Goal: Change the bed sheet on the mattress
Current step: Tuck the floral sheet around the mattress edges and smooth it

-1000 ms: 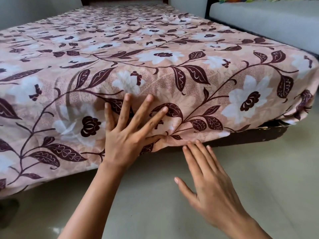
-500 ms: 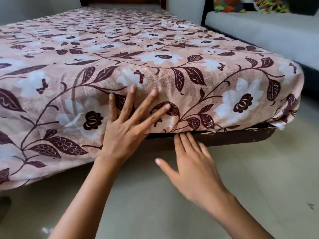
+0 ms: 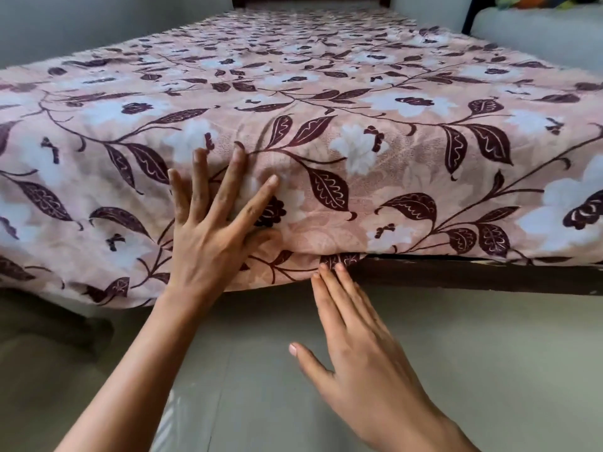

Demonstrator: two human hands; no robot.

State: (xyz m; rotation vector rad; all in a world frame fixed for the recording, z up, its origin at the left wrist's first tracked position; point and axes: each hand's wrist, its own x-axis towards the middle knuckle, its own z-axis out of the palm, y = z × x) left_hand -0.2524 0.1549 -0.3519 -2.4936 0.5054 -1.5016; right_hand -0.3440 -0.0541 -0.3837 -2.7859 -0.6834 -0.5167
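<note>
Grey floor (image 3: 489,370) below, left hand (image 3: 208,236) stays flat, fingers (image 3: 228,187) splayed, on bed sheet (image 3: 326,93) covering the mattress; right hand (image 3: 365,347) now reaches its hem, fingers straight together, likely starting the tuck.

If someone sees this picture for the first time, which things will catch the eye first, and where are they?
First comes the pink floral bed sheet, with white flowers and dark leaves, which covers the mattress and fills the upper picture. Next come the left hand, spread flat on the sheet's front side, and the right hand, whose straight fingers touch the sheet's lower edge by the dark bed frame.
</note>
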